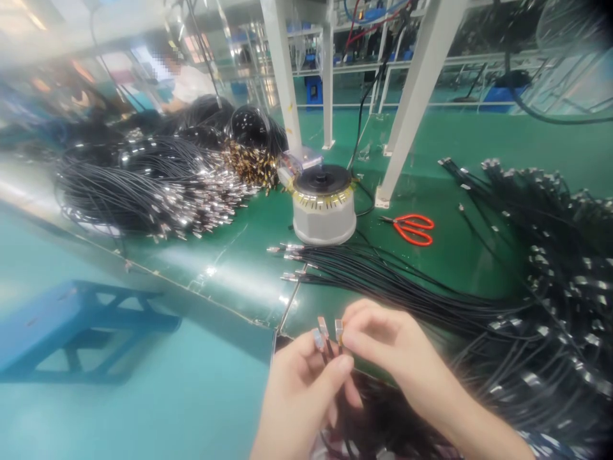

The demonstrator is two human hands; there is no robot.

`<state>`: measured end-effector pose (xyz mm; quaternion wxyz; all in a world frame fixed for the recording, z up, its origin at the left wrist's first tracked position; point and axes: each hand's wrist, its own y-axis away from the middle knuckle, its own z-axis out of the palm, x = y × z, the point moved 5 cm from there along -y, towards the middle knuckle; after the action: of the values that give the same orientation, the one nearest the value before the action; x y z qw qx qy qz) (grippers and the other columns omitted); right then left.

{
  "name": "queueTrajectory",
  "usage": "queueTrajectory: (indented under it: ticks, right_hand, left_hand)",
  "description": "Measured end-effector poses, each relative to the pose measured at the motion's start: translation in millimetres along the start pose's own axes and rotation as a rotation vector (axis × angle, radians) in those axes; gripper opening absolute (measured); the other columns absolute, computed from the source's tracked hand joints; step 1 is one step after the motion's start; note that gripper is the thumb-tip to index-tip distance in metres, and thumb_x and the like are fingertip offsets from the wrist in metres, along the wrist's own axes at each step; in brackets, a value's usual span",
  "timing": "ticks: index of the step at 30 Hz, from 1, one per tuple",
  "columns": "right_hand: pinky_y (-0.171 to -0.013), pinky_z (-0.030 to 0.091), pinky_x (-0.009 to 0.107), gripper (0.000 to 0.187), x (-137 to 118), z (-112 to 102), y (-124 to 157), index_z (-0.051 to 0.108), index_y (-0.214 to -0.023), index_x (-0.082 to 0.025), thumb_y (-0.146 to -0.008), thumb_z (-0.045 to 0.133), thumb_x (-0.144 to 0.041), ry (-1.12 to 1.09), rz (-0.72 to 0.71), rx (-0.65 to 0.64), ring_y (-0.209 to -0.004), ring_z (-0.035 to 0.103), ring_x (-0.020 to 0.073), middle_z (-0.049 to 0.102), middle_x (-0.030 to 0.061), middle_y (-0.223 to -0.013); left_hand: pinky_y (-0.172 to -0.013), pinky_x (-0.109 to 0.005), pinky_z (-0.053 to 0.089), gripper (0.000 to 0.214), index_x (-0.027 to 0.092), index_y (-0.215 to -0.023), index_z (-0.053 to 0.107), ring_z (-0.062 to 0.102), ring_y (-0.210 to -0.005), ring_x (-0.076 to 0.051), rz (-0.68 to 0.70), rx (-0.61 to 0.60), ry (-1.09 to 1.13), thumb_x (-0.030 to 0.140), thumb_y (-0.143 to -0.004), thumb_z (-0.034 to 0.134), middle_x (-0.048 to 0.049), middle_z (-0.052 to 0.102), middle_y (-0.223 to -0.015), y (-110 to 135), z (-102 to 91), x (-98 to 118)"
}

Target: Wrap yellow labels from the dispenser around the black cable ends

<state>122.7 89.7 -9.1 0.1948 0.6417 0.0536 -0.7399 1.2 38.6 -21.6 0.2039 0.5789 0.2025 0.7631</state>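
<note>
Lower centre of the frame: the left hand (299, 390) and right hand (397, 358) meet just above the near edge of the green surface (239, 255). Between them stand the connector ends (328, 329) of a few thin black cables, tips upward.

Left hand: fingers (338, 369) closed around the cable necks just under the connectors, thumb across the front. The hold seems meant to line the tips up side by side at one height.

Right hand: fingertips pinched together on the rightmost connector, touching it from the right. The other tips stand bare in the narrow gap between the two hands. The cables run down from the grip and out of sight below the palms.

Surroundings:
- A fan of loose black cables (383, 281) lies flat on the surface just beyond the hands, its metal ends pointing left, probably so that single ends come easily to hand.
- A larger tangle of cables (565, 300) fills the right of the frame.
- Coiled bundles (153, 185) are stacked at upper left, well apart from the hands.
- A white round device (324, 211) with a black top stands at centre; its function cannot be told.
- Orange-handled scissors (412, 229) lie closed to its right.
- A blue stool (71, 326) stands on the floor at lower left.
- A co-worker (189, 80) sits at upper left, blurred.
</note>
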Motion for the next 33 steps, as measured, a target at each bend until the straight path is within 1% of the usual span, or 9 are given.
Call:
queueTrajectory:
  ticks: [9,12,16,18,21,23,27,30,33]
  right_hand:
    - [-0.076,0.043,0.031,0.022,1.7,5.8,1.4,0.06,-0.066,-0.017,-0.081,0.069,-0.031,-0.074,0.013,0.008,-0.078,0.055,0.0172,0.057,0.0016,-0.081]
    - [-0.075,0.041,0.029,0.024,3.2,8.0,2.7,0.057,-0.064,-0.017,-0.082,0.068,-0.03,-0.105,0.03,0.007,-0.078,0.052,0.0159,0.055,0.0009,-0.08]
    - [-0.082,0.04,0.029,0.024,4.6,8.6,4.2,0.057,-0.064,-0.017,-0.081,0.069,-0.03,-0.12,0.036,0.005,-0.085,0.053,0.0173,0.055,0.0016,-0.085]
    - [-0.084,0.04,0.03,0.025,5.6,8.3,4.7,0.057,-0.063,-0.017,-0.081,0.069,-0.03,-0.131,0.035,-0.003,-0.089,0.054,0.0185,0.056,0.0024,-0.088]
    - [-0.083,0.041,0.031,0.026,7.3,7.1,5.1,0.057,-0.063,-0.017,-0.082,0.068,-0.03,-0.146,0.033,-0.007,-0.081,0.056,0.0161,0.056,0.0025,-0.095]
    - [-0.084,0.042,0.032,0.025,7.2,5.9,5.2,0.058,-0.065,-0.017,-0.083,0.068,-0.031,-0.129,0.017,0.005,-0.079,0.057,0.0151,0.057,0.0022,-0.096]
    - [-0.088,0.04,0.029,0.018,2.7,2.5,6.2,0.065,-0.07,-0.02,-0.082,0.072,-0.031,0.001,-0.071,0.067,-0.092,0.058,0.0178,0.06,0.0019,-0.094]
    - [-0.091,0.041,0.028,0.021,1.0,2.1,6.6,0.07,-0.075,-0.021,-0.088,0.065,-0.037,0.061,-0.095,0.067,-0.097,0.059,0.018,0.062,0.0028,-0.098]
    - [-0.091,0.042,0.027,0.024,1.7,0.3,6.5,0.073,-0.088,-0.024,-0.093,0.056,-0.04,0.06,-0.083,0.068,-0.101,0.059,0.0181,0.064,0.0028,-0.101]
  left_hand:
    - [-0.038,-0.011,0.029,0.036,0.012,-0.086,0.057,0.04,-0.038,-0.001,0.052,0.027,-0.087,0.045,-0.075,0.069,-0.0005,0.061,-0.052,5.0,-1.4,2.1]
    - [-0.042,-0.012,0.035,0.037,0.013,-0.082,0.056,0.045,-0.041,-0.003,0.084,0.015,-0.067,0.047,-0.074,0.07,-0.0005,0.061,-0.05,3.4,0.5,1.8]
    - [-0.046,-0.015,0.039,0.038,0.013,-0.07,0.053,0.049,-0.043,-0.006,0.105,0.045,0.073,0.048,-0.075,0.068,-0.0013,0.059,-0.047,-2.1,2.3,3.0]
    - [-0.045,-0.015,0.038,0.035,0.013,-0.068,0.053,0.049,-0.042,-0.006,0.069,0.026,0.178,0.044,-0.076,0.068,-0.0005,0.058,-0.046,-3.8,4.4,2.8]
    - [-0.046,-0.015,0.04,0.032,0.014,-0.069,0.053,0.051,-0.043,-0.007,-0.005,-0.031,0.291,0.041,-0.078,0.066,-0.0012,0.06,-0.049,-2.9,7.2,1.8]
    - [-0.048,-0.015,0.041,0.03,0.013,-0.072,0.055,0.052,-0.046,-0.007,-0.009,-0.034,0.272,0.04,-0.077,0.069,-0.0019,0.062,-0.053,-1.3,6.0,2.1]
    - [-0.052,-0.013,0.04,0.032,0.012,-0.074,0.056,0.054,-0.051,-0.006,0.046,0.017,0.167,0.031,-0.065,0.08,-0.0007,0.063,-0.054,-0.2,1.0,3.9]
    - [-0.051,-0.013,0.039,0.03,0.013,-0.069,0.054,0.053,-0.049,-0.005,0.038,0.043,0.183,0.03,-0.067,0.079,-0.0006,0.062,-0.052,-0.9,0.4,4.0]
    - [-0.05,-0.013,0.038,0.032,0.014,-0.067,0.052,0.052,-0.048,-0.005,0.022,0.059,0.176,0.031,-0.066,0.079,-0.0004,0.061,-0.051,-1.1,1.0,4.3]
